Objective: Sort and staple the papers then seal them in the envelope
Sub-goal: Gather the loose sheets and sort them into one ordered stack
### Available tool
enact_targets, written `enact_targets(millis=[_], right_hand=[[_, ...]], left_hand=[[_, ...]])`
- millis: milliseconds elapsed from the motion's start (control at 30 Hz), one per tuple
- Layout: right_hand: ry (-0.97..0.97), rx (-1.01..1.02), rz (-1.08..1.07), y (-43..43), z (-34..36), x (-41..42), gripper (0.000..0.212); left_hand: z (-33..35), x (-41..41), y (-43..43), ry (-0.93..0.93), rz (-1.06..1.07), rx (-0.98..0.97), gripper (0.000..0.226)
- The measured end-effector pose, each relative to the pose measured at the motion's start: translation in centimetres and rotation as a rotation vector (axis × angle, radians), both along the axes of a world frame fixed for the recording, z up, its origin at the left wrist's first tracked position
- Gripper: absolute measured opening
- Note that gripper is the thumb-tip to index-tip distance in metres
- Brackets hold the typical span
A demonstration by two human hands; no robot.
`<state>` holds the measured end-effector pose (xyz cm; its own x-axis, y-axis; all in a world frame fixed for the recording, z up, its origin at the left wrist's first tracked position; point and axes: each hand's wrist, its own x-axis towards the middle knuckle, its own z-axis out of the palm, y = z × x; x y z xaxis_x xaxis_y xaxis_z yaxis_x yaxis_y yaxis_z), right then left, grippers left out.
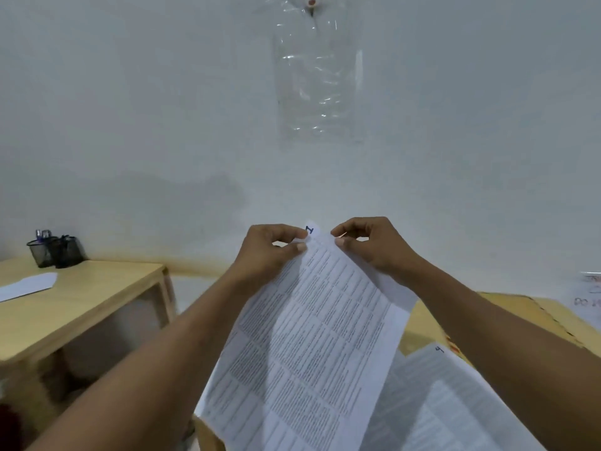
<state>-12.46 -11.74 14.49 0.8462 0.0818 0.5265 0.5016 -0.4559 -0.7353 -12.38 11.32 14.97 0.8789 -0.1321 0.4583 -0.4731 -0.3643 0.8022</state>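
Head view: both hands point(320, 245) pinch the papers' point(312, 336) top corner.

Handwritten "1" on held sheet's point(312, 336) corner

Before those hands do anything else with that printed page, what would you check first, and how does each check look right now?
1. Both hands on the sheet: ok. The left hand and right hand pinch the top corner of the printed sheet.
2. Sheet number readable: ok, a handwritten mark shows at that corner.
3. Other papers within reach: ok. More papers lie lower right, one marked at its corner.
4. Envelope ready: ok. A white envelope lies on the wooden table to the left.
5. Stapler located: cannot tell, none is in view.
6. Order of pages correct: cannot tell.
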Motion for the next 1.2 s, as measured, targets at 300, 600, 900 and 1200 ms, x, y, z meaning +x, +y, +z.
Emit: enact_targets(millis=[300,600,900,1200], right_hand=[[0.160,-0.090,0.064,0.1,-7.4,-2.9,0.011],[0.315,-0.151,0.174,-0.2,-8.3,-3.5,0.017],[0.425,-0.113,0.206,-0.6,-10.3,-3.3,0.015],[0.448,-0.171,0.211,0.3,-12.8,-3.4,0.015]], left_hand=[[-8.7,-1.8,-0.1,0.168,-0.010,-0.022,0.014],[-10.3,-2.0,0.3,0.262,-0.041,-0.018,0.020],[-12.0,-2.5,0.6,0.329,-0.066,0.047,0.016],[-13.5,-3.9,1.3,0.405,-0.043,0.071,0.020]])
